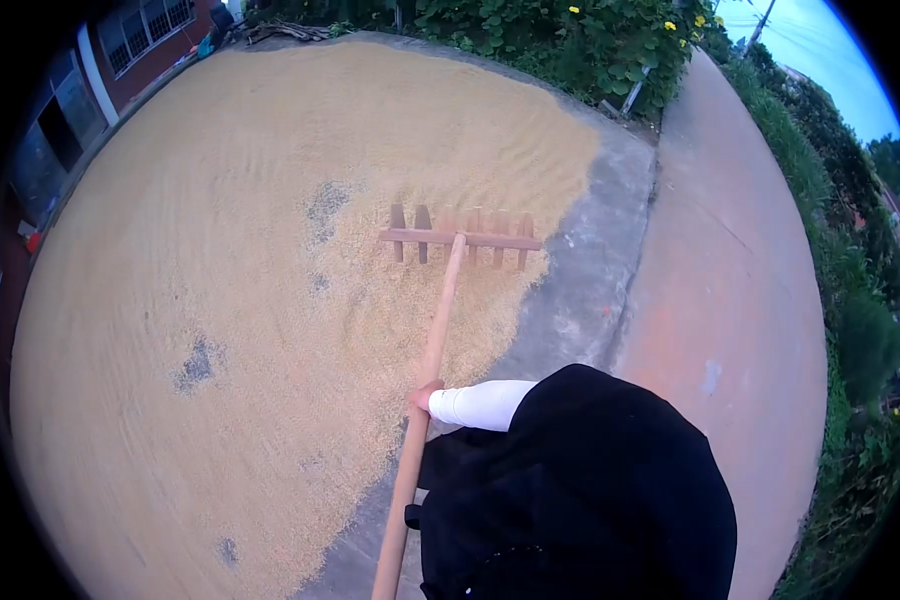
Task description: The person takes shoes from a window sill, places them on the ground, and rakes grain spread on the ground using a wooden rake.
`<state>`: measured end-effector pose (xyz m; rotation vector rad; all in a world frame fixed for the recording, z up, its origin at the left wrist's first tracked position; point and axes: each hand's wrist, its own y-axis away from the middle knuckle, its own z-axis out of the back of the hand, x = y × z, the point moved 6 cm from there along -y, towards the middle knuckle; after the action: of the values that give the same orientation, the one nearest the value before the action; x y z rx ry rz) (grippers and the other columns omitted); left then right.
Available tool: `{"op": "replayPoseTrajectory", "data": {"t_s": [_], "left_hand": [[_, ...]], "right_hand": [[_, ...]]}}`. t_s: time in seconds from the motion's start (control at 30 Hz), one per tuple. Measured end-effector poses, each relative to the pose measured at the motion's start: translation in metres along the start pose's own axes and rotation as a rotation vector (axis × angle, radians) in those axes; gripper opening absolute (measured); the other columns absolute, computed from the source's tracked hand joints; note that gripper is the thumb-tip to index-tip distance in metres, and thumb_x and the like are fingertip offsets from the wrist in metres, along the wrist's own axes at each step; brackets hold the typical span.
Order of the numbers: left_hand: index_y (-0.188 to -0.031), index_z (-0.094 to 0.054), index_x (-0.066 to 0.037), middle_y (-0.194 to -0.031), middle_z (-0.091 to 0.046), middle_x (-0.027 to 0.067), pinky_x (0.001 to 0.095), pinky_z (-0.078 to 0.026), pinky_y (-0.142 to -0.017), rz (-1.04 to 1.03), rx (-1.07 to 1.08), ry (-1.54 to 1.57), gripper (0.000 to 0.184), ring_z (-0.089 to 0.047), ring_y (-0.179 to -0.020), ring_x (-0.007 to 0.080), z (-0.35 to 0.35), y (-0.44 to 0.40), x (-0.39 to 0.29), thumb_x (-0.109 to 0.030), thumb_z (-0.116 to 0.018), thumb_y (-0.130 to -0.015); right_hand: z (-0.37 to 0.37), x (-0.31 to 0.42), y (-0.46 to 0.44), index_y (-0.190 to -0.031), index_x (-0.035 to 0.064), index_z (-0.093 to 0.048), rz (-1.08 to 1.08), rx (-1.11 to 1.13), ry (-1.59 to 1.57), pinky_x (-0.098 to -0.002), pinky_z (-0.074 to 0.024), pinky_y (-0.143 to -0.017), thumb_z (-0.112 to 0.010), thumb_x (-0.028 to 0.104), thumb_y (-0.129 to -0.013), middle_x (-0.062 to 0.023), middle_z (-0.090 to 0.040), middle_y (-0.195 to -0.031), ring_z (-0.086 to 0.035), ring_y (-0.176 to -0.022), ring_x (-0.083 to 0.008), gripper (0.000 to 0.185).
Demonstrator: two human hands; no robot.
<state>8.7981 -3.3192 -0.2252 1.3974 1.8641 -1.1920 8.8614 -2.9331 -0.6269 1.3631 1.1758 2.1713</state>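
My right hand, at the end of a white sleeve, is closed around the long wooden handle of a rake. The rake head is a wooden crossbar with several flat teeth on both sides; some look blurred. It rests at the right part of a wide layer of pale yellow grain, close to its edge. The handle runs down out of the frame at the bottom. My left hand is not in view. A black garment fills the lower right.
Grey concrete borders the grain on the right, with a paved road beyond it. Dark bare patches show through the grain. Leafy plants stand at the back, a brick building at the upper left, and roadside grass at the right.
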Motion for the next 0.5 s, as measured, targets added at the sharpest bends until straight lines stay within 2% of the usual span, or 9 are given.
{"op": "replayPoseTrajectory", "data": {"t_s": [0.1, 0.17, 0.27, 0.4, 0.5], "left_hand": [[-0.071, -0.041, -0.008, -0.062, -0.04, 0.0029, 0.035, -0.036, -0.076, 0.102, 0.026, 0.055, 0.009, -0.043, -0.065, 0.0168, -0.004, -0.018, 0.039, -0.008, -0.049, -0.067], [-0.072, -0.041, -0.008, -0.062, -0.04, 0.0028, 0.0352, -0.035, -0.077, 0.217, 0.047, 0.106, 0.009, -0.043, -0.066, 0.0167, -0.015, -0.023, 0.074, -0.008, -0.049, -0.067], [-0.073, -0.041, -0.008, -0.063, -0.04, 0.0026, 0.0355, -0.035, -0.079, 0.342, 0.091, 0.147, 0.01, -0.044, -0.067, 0.0165, -0.016, -0.039, 0.111, -0.007, -0.049, -0.067], [-0.075, -0.041, -0.009, -0.063, -0.041, 0.0024, 0.0353, -0.036, -0.079, 0.41, 0.038, 0.168, 0.013, -0.044, -0.067, 0.0155, 0.03, -0.084, 0.105, -0.006, -0.051, -0.067], [-0.075, -0.041, -0.008, -0.063, -0.041, 0.0025, 0.0347, -0.037, -0.077, 0.399, -0.001, 0.17, 0.013, -0.044, -0.066, 0.0154, 0.074, -0.128, 0.076, -0.006, -0.051, -0.066]], "right_hand": [[-0.012, 0.018, -0.006, -0.088, -0.0068, -0.046, 0.05, -0.107, -0.136, -0.0437, -0.0493, -0.053, -0.061, 0.005, -0.063, -0.0178, -0.055, -0.075, -0.057, -0.064, -0.0283, 0.032], [-0.024, 0.037, 0.026, -0.093, -0.0057, -0.043, -0.004, -0.043, -0.422, -0.0443, -0.0493, -0.055, -0.059, 0.002, -0.064, -0.0176, -0.054, -0.079, -0.057, -0.068, -0.0291, 0.034], [-0.043, 0.057, 0.046, -0.096, -0.0028, -0.042, -0.09, 0.022, -0.467, -0.0445, -0.0496, -0.055, -0.058, 0.002, -0.065, -0.0165, -0.054, -0.081, -0.057, -0.069, -0.0287, 0.035], [-0.092, 0.059, 0.065, -0.098, 0.0003, -0.042, -0.089, 0.079, -0.413, -0.045, -0.0501, -0.058, -0.058, 0.004, -0.066, -0.0156, -0.054, -0.083, -0.057, -0.071, -0.0292, 0.035], [-0.153, 0.026, 0.114, -0.096, 0.0014, -0.042, -0.265, 0.256, -0.323, -0.0464, -0.0499, -0.064, -0.057, 0.007, -0.068, -0.015, -0.054, -0.087, -0.057, -0.077, -0.0293, 0.032]]}}
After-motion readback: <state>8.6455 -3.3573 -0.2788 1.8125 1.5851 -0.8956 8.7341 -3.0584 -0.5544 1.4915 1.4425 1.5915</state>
